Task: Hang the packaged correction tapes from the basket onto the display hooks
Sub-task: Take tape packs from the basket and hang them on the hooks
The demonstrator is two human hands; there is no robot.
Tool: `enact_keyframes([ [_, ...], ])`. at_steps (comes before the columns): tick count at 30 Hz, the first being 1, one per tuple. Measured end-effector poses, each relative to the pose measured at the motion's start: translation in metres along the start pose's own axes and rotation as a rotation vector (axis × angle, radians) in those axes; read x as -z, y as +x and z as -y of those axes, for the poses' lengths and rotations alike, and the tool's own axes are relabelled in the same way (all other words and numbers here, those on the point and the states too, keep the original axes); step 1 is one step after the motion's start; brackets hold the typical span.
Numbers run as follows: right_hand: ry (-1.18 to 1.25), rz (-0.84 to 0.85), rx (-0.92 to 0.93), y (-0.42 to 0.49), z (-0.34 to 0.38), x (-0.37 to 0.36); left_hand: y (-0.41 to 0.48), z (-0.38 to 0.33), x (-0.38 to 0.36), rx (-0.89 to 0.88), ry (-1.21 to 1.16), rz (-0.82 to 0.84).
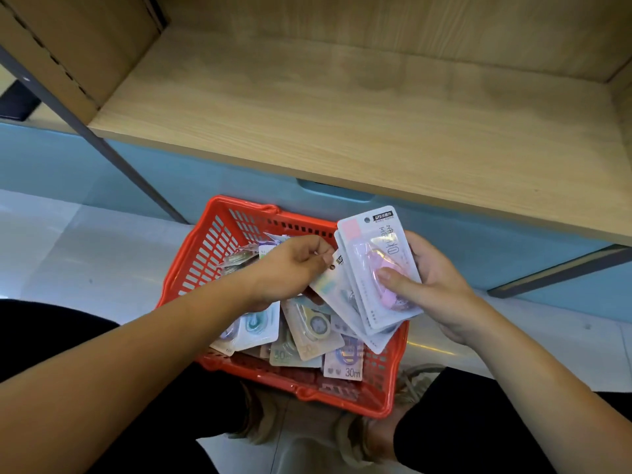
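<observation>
A red plastic basket (205,254) sits on the floor between my knees, holding several packaged correction tapes (307,333) in a loose heap. My right hand (434,285) grips a fanned stack of tape packs (379,265), thumb pressed on the top pink one. Over the basket, my left hand (290,268) pinches the upper corner of one pack (330,285) that lies against the underside of that stack. No display hooks are in view.
A light wooden shelf (342,114) runs across above the basket, with a pale blue base panel (171,172) below it. Dark metal shelf legs (113,155) slant down on the left and right. White tiled floor (85,254) surrounds the basket.
</observation>
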State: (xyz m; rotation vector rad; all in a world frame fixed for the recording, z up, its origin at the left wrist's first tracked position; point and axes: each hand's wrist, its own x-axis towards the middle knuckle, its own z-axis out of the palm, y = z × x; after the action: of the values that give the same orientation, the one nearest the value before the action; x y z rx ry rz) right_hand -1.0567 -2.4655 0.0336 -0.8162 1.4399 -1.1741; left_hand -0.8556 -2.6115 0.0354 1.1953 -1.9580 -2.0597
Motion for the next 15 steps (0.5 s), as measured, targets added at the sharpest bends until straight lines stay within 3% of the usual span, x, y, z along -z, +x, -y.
enact_keyframes([
  [5, 0.084, 0.093, -0.034, 0.002, 0.007, -0.005, -0.002, -0.008, 0.004, 0.004, -0.095, -0.1],
  [8, 0.206, 0.073, -0.036, 0.003, 0.018, -0.007, -0.005, -0.017, 0.001, 0.034, -0.318, -0.131],
  [11, 0.278, -0.05, 0.014, 0.001, 0.036, -0.01, -0.008, -0.032, -0.001, 0.14, -0.593, -0.09],
  [15, 0.288, -0.274, 0.147, -0.001, 0.06, -0.019, -0.023, -0.041, -0.021, -0.027, -0.496, 0.073],
])
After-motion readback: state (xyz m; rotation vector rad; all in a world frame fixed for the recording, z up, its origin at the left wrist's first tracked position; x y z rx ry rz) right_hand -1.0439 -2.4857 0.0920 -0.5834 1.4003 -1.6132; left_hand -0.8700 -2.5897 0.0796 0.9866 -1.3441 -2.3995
